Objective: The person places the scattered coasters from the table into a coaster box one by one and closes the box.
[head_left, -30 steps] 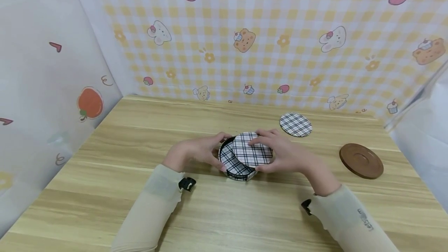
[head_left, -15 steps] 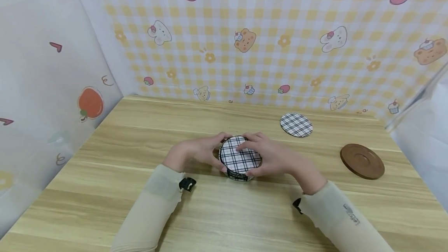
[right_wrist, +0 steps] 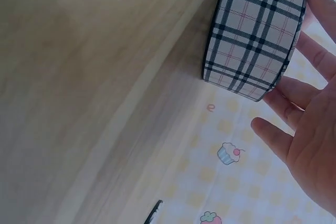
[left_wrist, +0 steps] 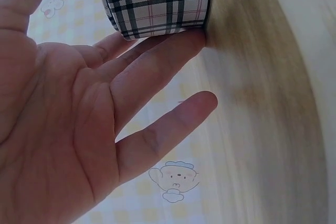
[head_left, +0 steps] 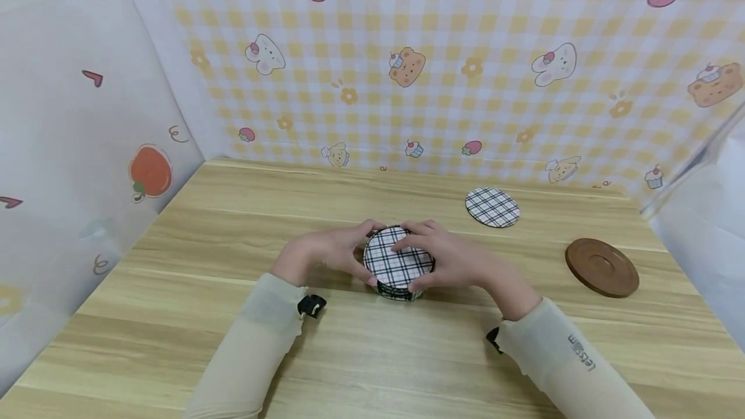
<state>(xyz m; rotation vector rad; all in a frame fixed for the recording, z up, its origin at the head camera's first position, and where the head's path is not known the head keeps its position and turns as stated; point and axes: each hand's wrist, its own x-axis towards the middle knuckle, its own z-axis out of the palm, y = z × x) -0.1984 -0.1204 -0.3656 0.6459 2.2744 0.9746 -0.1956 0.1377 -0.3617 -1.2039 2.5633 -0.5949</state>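
Observation:
A round plaid coaster holder (left_wrist: 157, 6) stands on the table in the middle of the head view, its side wall filling the top of both wrist views. On its top lies a white coaster (head_left: 396, 267) with dark plaid lines, level with the rim. My left hand (head_left: 332, 251) holds the holder's left side, thumb in front and fingers behind. From the right, my right hand (head_left: 454, 257) grips the coaster's edge between thumb and fingers, the index finger resting on its face. The inside of the holder is hidden under the coaster.
A second plaid coaster (head_left: 492, 207) lies flat at the back right of the wooden table (head_left: 372, 354). Farther right is a brown round disc (head_left: 602, 268) with a ringed centre. A checked cloth (head_left: 361, 37) hangs behind the table.
My right hand has moved left and brought the coaster from half across the holder to squarely over it. Over the last half second little has moved. My left hand has stayed in place.

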